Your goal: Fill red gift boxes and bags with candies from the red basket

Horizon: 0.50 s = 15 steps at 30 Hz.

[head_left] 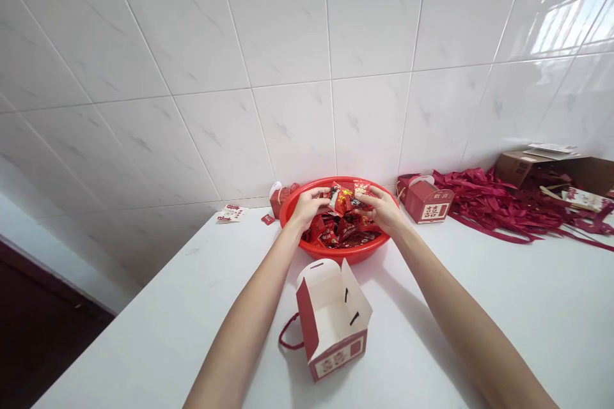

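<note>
Both hands are over a red plastic basket heaped with wrapped candies. My left hand pinches a red and gold wrapped candy above the heap. Across from it, my right hand has its thumb and fingers closed on a smaller red and white wrapped candy. Between my forearms stands a red and white gift box, its top flaps up and its inside showing bare. A dark red cord handle hangs out at its left side.
A closed red gift box stands right of the basket, beside a pile of dark red ribbons and an open cardboard box. Printed cards and a small red packet lie left. A tiled wall rises behind.
</note>
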### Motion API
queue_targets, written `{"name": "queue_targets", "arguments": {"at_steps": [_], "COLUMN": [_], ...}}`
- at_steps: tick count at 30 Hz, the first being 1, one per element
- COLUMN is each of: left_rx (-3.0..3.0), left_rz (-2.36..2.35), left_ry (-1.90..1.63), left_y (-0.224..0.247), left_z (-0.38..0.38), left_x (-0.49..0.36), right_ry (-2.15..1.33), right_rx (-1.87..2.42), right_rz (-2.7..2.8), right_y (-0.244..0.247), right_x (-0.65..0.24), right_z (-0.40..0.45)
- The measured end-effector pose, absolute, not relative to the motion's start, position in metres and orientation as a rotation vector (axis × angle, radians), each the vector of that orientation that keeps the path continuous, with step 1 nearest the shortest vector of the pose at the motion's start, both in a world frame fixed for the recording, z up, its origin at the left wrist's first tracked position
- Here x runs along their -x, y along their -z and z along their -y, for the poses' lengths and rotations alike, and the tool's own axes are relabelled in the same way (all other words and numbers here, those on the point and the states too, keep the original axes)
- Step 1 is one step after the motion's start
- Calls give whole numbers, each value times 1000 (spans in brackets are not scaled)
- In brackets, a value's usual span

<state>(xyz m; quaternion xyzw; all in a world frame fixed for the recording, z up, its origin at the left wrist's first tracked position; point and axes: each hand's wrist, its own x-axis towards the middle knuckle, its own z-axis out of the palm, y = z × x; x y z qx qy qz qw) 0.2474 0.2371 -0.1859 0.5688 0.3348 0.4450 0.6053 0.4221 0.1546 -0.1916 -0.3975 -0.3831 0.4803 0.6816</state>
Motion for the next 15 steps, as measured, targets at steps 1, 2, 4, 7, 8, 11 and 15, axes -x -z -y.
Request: {"name": "queue_targets", "arguments": {"at_steps": [1,2,4,7,8,11,15], "left_rx": [-1312,-1308,-1306,-1340,-1359,-1469,-1740], "left_rz": [-785,-796,-822,-849,-859,-883,-983], "left_ry": [-1025,-1021,-1016,-995,-985,-979,-1032], "left_y": [187,187,188,187,187,188,192], "left_z": [-238,-238,-239,-239,-238,-237,-238], "left_x": [-248,-248,-248,-247,-247,-247,-248], "right_ry": [-1065,-1051,-1025,-1009,-1005,-1005,-1045], "right_rx": [895,896,890,887,891,901,923], "right_rz": [850,837,809,792,787,803,854], "right_y": [192,192,193,194,194,194,191], "right_x": [-422,-421,-421,-422,-422,-422,-421], "right_z": [-155,-155,-156,-157,-157,-156,-152]}}
